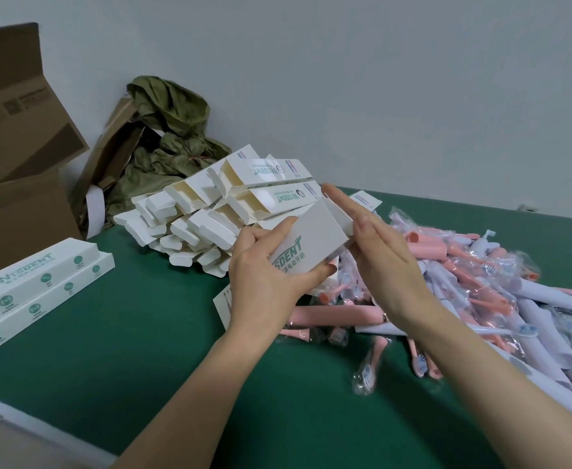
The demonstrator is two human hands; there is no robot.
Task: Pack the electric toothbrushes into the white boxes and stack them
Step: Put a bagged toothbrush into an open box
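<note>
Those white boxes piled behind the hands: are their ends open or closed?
Open. The piled boxes show hollow cream insides at their near ends, and their end flaps stick out unfolded.

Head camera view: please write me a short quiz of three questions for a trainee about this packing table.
1. True or false: the left-hand grip holds a pink toothbrush.
2. Where does the toothbrush pile lie? A: right of the held white box; B: left of it; C: on the floor.
3. Which grip lies with straight fingers against the far end of the white box?
Key: 1 false, it holds the white box; 2 A; 3 the right-hand grip.
</note>
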